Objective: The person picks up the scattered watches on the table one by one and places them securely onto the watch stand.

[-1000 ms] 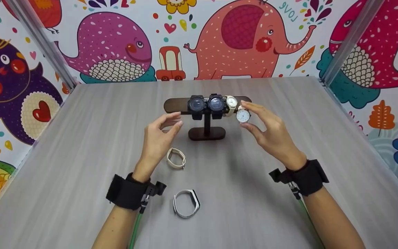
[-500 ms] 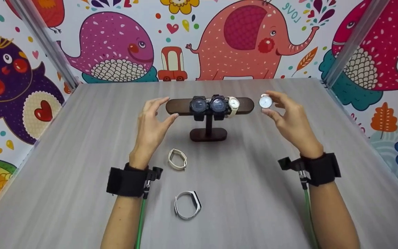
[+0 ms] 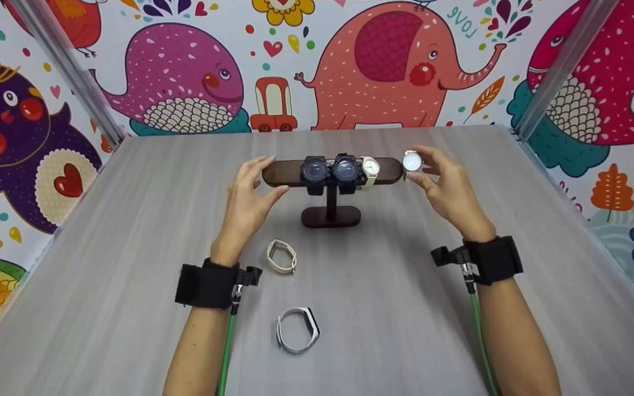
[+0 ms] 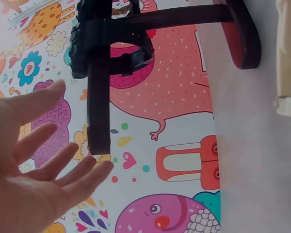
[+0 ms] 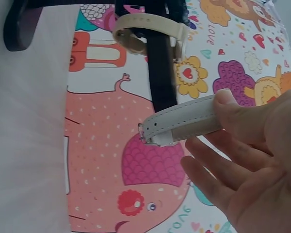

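A dark wooden watch stand (image 3: 283, 174) holds two black digital watches (image 3: 315, 170) side by side and a cream-strapped wristwatch (image 3: 371, 166) to their right. My right hand (image 3: 452, 192) pinches a white-strapped wristwatch (image 3: 412, 161) between thumb and fingers, right at the bar's right end. Its buckled strap loop (image 5: 184, 116) faces the bar tip in the right wrist view. My left hand (image 3: 245, 192) is at the bar's left end, thumb and fingers spread around it. In the left wrist view, the left fingers (image 4: 70, 170) are close beside the bar's end.
On the grey table, a cream watch band (image 3: 282, 257) lies in front of the stand. Nearer still is a white fitness band (image 3: 298, 330) with a dark screen. Cartoon-printed walls (image 3: 185, 77) enclose the back and sides. Green cables (image 3: 228, 352) run along both forearms.
The right hand has carried the white watch from in front of the bar outward to the right, then slightly back left to its end. The left hand has moved up to the bar's left end.
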`<state>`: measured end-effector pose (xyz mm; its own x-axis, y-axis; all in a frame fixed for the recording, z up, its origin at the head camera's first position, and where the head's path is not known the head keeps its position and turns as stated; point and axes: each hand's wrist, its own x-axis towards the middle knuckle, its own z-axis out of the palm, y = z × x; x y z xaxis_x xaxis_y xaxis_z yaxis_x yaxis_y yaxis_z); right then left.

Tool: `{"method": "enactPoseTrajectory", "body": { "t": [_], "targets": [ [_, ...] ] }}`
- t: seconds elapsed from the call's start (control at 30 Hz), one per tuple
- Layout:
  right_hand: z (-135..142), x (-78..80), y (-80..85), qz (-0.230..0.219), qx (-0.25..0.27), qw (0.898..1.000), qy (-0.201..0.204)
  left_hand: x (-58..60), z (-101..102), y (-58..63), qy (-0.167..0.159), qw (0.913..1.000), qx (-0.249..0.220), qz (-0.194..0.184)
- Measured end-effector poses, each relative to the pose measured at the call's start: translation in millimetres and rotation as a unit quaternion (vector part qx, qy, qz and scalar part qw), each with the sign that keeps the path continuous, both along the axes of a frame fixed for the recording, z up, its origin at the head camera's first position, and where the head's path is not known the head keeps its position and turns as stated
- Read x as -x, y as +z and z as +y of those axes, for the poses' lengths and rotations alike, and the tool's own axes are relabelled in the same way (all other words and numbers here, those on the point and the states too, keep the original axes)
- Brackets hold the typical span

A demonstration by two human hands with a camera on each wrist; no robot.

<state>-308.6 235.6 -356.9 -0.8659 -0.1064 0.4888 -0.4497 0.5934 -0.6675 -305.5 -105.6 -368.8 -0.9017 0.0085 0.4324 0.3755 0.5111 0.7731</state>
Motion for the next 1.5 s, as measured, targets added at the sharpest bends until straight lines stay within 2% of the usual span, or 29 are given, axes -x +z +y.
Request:
{"method": "enactPoseTrajectory", "body": {
  "t": [0.17,0.33,0.53,0.8,1.0,1.13,1.5],
  "targets": [
    [0,6.9,-6.8,-0.005,0.01,1.0,-0.001,4.4,1,-5.5,-0.006,0.9999,-0.011,0.011],
    [-2,13.7,-14.2,-0.028,0.027,0.999,0.014,6.1,1,-9.2,0.0,0.9994,-0.023,0.025],
    [-4,18.2,-21.5,-0.041,0.043,0.998,0.026,8.7,0,-12.0,0.017,0.9995,-0.021,0.019],
    [-4,21.4,-24.7,-0.049,0.056,0.996,0.04,10.3,0,-14.1,0.021,0.9992,-0.028,0.019],
    [-3,21.6,-27.8,-0.061,0.066,0.995,0.05,10.9,2,-18.1,0.025,0.9987,-0.022,0.039],
    [-3,22.2,-31.0,-0.06,0.067,0.994,0.056,10.3,1,-20.5,0.025,0.9988,-0.022,0.035],
    [-5,25.1,-31.7,-0.077,0.091,0.99,0.075,12.4,-3,-19.8,0.021,0.9988,-0.017,0.041]
  ]
}}
